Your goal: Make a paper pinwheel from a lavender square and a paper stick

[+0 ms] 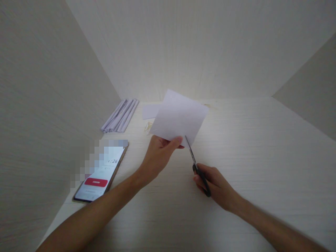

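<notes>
One scissors (198,168), one phone (101,173), perhaps five rolls (121,115)

Phone (101,175) left of sheet (178,117); rolled papers (120,115) behind phone.

white sheet of paper (178,117); black-handled scissors (199,171); red-buttoned phone (101,173), pale wood-grain desk (249,140)

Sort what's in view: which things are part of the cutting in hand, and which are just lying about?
In use:
- sheet of paper, held in the left hand
- scissors, in the right hand, blades at the sheet's lower edge

Lying about:
- phone, screen lit
- bundle of paper strips
- small paper piece
</notes>
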`<control>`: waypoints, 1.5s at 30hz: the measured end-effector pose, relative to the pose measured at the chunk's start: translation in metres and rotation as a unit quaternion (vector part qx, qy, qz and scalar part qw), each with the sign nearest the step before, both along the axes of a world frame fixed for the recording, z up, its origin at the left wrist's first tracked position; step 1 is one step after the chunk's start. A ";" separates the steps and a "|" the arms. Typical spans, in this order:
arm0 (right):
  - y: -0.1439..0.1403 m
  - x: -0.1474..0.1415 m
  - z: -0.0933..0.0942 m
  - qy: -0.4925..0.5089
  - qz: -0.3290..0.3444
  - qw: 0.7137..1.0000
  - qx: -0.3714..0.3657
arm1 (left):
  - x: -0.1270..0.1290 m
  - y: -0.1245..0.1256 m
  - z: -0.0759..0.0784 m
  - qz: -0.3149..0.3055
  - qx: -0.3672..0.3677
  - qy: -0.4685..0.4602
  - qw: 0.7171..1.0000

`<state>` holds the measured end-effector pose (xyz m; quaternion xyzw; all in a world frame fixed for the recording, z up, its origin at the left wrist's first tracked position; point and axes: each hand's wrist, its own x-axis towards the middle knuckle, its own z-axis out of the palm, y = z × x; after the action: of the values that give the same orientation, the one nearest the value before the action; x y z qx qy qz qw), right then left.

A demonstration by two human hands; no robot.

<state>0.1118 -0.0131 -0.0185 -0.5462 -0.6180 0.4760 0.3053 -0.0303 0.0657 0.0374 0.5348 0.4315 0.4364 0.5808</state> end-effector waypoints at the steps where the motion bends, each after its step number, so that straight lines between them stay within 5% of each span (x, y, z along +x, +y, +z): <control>1: 0.000 0.000 0.000 0.001 -0.002 1.000 -0.003 | 0.000 0.000 0.000 0.001 0.001 -0.002 1.000; 25: 0.001 -0.001 0.002 0.040 0.012 0.999 -0.003 | 0.000 0.001 -0.005 -0.023 -0.010 -0.054 0.998; 45: 0.000 -0.001 0.010 0.061 -0.012 0.998 0.009 | 0.004 -0.014 -0.001 -0.049 -0.043 0.021 0.998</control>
<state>0.1110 -0.0128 -0.0082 -0.5206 -0.5958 0.4993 0.3531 -0.0261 0.0520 0.0366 0.5392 0.4354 0.3772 0.6143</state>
